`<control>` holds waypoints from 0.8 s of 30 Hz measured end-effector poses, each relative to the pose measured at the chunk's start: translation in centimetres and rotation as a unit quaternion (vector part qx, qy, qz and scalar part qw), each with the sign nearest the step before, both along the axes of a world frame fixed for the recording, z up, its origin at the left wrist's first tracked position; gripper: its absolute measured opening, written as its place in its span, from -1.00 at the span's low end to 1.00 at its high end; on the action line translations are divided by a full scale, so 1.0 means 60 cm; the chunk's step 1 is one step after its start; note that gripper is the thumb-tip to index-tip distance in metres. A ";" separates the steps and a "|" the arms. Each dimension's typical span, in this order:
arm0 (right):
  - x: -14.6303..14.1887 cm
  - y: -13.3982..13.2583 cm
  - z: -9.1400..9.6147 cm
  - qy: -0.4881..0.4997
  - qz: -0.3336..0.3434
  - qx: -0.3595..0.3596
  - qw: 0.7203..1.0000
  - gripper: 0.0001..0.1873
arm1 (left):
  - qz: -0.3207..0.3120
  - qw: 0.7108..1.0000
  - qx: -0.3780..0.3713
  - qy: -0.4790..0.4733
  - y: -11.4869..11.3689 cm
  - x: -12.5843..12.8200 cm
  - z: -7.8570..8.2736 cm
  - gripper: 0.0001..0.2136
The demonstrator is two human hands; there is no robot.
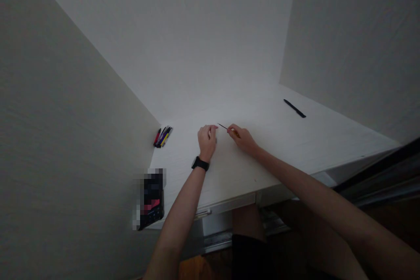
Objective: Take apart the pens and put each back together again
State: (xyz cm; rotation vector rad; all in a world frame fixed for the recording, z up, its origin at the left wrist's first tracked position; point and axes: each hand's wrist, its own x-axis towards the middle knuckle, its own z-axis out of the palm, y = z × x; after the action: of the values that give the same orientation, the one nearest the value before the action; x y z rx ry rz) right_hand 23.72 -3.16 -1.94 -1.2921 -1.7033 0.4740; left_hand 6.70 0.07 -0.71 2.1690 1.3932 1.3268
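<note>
My left hand point(207, 138) rests on the white desk point(282, 140) with its fingers curled into a loose fist; a black watch sits on that wrist. Whatever it may hold is hidden. Just to its right, my right hand point(242, 138) pinches a thin dark stick-like tool point(223, 126) whose tip points left toward the left hand's knuckles. The two hands are a few centimetres apart near the desk's middle.
A bundle of coloured pens point(163, 136) lies at the desk's left edge by the wall. A black pen-like object point(294, 108) lies at the far right. A dark device point(151, 199) sits at the near left corner. Walls enclose the desk on three sides.
</note>
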 end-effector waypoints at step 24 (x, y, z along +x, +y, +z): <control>-0.005 0.016 -0.016 -0.009 0.016 0.049 0.999 -0.68 | 0.079 0.961 0.007 0.266 -0.001 0.020 -0.023 -0.74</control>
State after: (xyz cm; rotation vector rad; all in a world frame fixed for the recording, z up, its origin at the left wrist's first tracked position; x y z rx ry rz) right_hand 23.43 -2.20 -2.87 -1.2034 -1.7421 0.3946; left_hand 7.92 0.00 -2.08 2.5914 1.7730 0.8165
